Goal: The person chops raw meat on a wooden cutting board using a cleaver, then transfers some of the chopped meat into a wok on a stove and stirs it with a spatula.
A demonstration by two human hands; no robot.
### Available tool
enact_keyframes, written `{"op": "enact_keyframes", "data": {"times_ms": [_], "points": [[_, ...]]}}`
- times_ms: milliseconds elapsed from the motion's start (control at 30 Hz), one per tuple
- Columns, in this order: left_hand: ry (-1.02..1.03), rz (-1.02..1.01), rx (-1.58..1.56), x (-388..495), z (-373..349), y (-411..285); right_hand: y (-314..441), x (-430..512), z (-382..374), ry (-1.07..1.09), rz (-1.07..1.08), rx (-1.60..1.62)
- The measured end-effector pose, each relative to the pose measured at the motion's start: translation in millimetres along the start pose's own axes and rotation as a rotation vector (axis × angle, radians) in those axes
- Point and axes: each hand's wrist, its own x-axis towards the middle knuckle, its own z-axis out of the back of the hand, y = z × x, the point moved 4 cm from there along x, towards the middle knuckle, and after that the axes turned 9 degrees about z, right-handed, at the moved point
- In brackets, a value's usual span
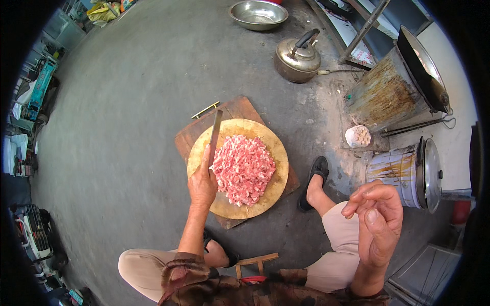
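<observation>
A heap of chopped raw meat point(245, 170) covers the middle of a round wooden chopping board point(277, 168). My left hand point(202, 185) grips a cleaver point(216, 128) at the heap's left edge, with the blade seen nearly edge-on and pointing away from me. Most of the cleaver's handle is hidden in my fingers. The board rests on a low reddish-brown wooden stand point(237, 106). My right hand point(377, 222) is raised over my right knee, palm turned up, fingers curled and apart, and holds nothing.
Beyond the board stand a metal kettle point(296, 63) and a steel basin point(258, 15). To the right are a rusty stove point(386, 91) with a wok point(421, 70) on it, a used honeycomb briquette point(357, 136), tongs point(415, 127) and a lidded bucket point(396, 174). Parked vehicles point(40, 86) line the left.
</observation>
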Motion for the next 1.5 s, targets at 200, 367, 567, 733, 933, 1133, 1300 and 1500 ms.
{"op": "enact_keyframes", "data": {"times_ms": [200,367,567,733,933,1133,1300,1500], "points": [[0.151,0.0,0.14,-3,-9,3,0,0,-2,0.005,-0.012,-0.031],[-0.169,0.019,-0.033,-8,2,3,-1,1,-2,-0.007,-0.01,-0.021],[0.098,0.056,0.125,-8,-10,5,1,-1,-1,-0.007,-0.011,-0.02],[-0.078,0.076,-0.015,-12,0,5,1,0,1,-0.007,-0.008,-0.023],[0.125,0.098,0.087,-12,-7,13,1,0,0,-0.001,-0.007,-0.024],[0.018,0.06,0.023,-5,2,18,2,-1,0,-0.01,-0.008,-0.021],[0.057,0.111,-0.002,-5,10,18,1,-1,-1,-0.004,-0.023,-0.013],[0.173,0.197,0.021,-10,2,21,1,-1,-2,0.004,-0.028,-0.023]]}}
